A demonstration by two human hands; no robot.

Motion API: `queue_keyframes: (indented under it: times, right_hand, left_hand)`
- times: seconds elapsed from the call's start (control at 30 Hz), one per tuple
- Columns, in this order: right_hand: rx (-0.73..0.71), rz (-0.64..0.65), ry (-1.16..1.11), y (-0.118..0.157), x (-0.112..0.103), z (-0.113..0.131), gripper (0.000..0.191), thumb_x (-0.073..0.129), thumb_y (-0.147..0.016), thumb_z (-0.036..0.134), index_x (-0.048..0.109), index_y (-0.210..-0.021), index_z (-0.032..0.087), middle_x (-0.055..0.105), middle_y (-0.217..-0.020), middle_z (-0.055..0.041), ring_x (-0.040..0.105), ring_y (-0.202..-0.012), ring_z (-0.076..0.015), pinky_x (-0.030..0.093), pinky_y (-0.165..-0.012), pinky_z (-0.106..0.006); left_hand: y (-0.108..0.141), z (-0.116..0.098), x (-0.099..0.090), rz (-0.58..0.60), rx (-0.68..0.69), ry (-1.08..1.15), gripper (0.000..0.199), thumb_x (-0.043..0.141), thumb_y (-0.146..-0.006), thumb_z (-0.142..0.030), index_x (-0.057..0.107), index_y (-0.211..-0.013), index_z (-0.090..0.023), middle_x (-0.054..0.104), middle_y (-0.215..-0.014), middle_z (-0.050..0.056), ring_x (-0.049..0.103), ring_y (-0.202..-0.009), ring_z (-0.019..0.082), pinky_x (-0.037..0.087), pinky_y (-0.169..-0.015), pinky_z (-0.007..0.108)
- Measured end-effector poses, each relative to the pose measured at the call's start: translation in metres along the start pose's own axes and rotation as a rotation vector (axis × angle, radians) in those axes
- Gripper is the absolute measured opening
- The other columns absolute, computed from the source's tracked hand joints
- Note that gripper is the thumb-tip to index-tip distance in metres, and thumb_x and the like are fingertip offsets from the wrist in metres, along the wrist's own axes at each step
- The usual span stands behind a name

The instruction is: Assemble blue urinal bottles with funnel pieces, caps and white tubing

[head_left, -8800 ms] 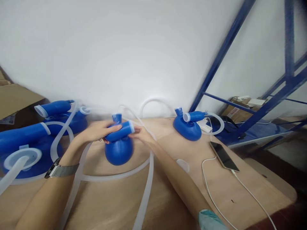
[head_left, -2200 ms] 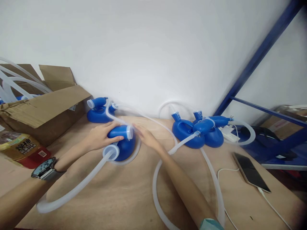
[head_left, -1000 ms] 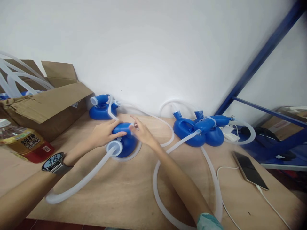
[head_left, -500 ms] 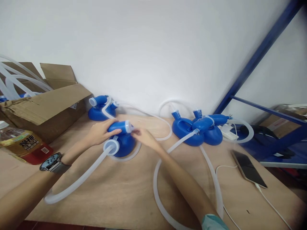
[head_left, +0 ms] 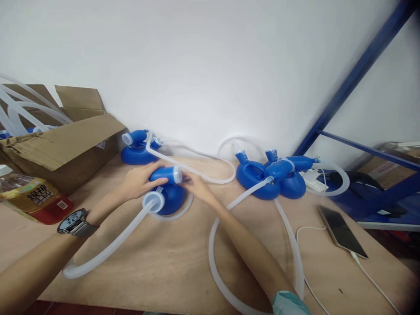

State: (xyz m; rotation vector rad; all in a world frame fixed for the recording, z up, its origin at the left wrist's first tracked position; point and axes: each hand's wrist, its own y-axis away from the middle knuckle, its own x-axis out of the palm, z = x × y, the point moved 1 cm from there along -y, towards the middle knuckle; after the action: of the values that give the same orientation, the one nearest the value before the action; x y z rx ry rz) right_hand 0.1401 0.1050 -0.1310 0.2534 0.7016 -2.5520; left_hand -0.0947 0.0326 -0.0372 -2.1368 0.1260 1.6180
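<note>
Two blue bottles [head_left: 254, 186] already carry hoses [head_left: 249, 194], centre-right; my left grip [head_left: 143, 180] clasps another's funnel [head_left: 160, 175]; right grip [head_left: 197, 186] touches its cap [head_left: 177, 174], pinch unclear.

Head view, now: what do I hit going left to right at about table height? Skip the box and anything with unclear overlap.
Labelled bottle → wristwatch → left hand → blue cylinder it grips → right hand at the cylinder's pale rim → pair of blue jugs → phone.
</note>
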Motion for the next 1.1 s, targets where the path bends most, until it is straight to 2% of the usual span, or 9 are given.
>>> queue_keyframes:
  times: [0.1,0.2,0.47,0.6,0.73,0.93,1.1]
  right_hand:
    - [0.027,-0.047,-0.069,-0.003,0.010,-0.008,0.042,0.085,-0.081,0.035,0.075,-0.117,0.017,0.079,-0.116,-0.0089,0.074,-0.105,-0.0251,0.057,-0.098,-0.042]
    - [0.051,-0.025,-0.142,-0.005,0.016,-0.013,0.037,0.086,-0.078,0.039,0.080,-0.108,0.018,0.082,-0.105,-0.0066,0.075,-0.097,-0.0255,0.057,-0.095,-0.043]
    - [0.134,-0.025,-0.294,-0.008,0.008,-0.010,0.040,0.093,-0.065,0.044,0.084,-0.094,0.018,0.083,-0.096,-0.0064,0.077,-0.093,-0.0273,0.059,-0.092,-0.043]
    - [0.169,-0.147,-0.367,-0.010,0.016,-0.017,0.046,0.091,-0.063,0.050,0.082,-0.093,0.017,0.084,-0.093,-0.0086,0.079,-0.091,-0.0284,0.061,-0.091,-0.044]
    - [0.177,-0.248,-0.386,-0.011,0.021,-0.022,0.039,0.089,-0.064,0.043,0.081,-0.090,0.017,0.084,-0.093,-0.0097,0.080,-0.091,-0.0280,0.062,-0.091,-0.043]
    - [0.161,-0.227,-0.346,-0.007,0.007,-0.012,0.028,0.087,-0.060,0.023,0.083,-0.086,0.018,0.083,-0.087,-0.0048,0.078,-0.086,-0.0246,0.060,-0.092,-0.040]
    - [0.196,-0.213,-0.398,-0.005,0.010,-0.012,0.037,0.091,-0.058,0.029,0.083,-0.092,0.017,0.084,-0.088,-0.0065,0.078,-0.085,-0.0262,0.061,-0.091,-0.044]
  left_hand:
    - [-0.001,-0.001,0.000,0.002,-0.007,-0.005,0.062,0.043,-0.098,-0.073,0.061,-0.137,-0.028,0.072,-0.133,0.007,0.070,-0.116,0.033,0.053,-0.090,0.038]
    - [-0.001,-0.001,0.001,0.002,-0.006,0.004,0.062,0.043,-0.098,-0.074,0.061,-0.138,-0.030,0.071,-0.136,0.005,0.069,-0.119,0.033,0.052,-0.092,0.038]
    - [-0.003,0.002,0.002,-0.005,-0.008,0.007,0.065,0.041,-0.099,-0.075,0.060,-0.141,-0.030,0.069,-0.141,0.005,0.067,-0.123,0.034,0.052,-0.094,0.040]
    - [-0.005,0.003,0.002,-0.005,-0.007,0.026,0.065,0.041,-0.099,-0.075,0.060,-0.141,-0.028,0.069,-0.142,0.005,0.067,-0.124,0.034,0.051,-0.095,0.040]
    - [-0.007,-0.002,0.002,0.005,0.019,0.012,0.065,0.042,-0.099,-0.075,0.062,-0.137,-0.028,0.071,-0.139,0.006,0.069,-0.120,0.034,0.052,-0.090,0.038]
    - [-0.007,-0.010,0.003,-0.022,-0.008,-0.012,0.062,0.042,-0.099,-0.075,0.064,-0.134,-0.028,0.073,-0.132,0.006,0.071,-0.112,0.033,0.051,-0.085,0.036]
    - [-0.007,-0.010,0.003,-0.031,-0.028,-0.011,0.062,0.041,-0.099,-0.075,0.063,-0.137,-0.029,0.071,-0.138,0.005,0.070,-0.116,0.033,0.050,-0.083,0.036]
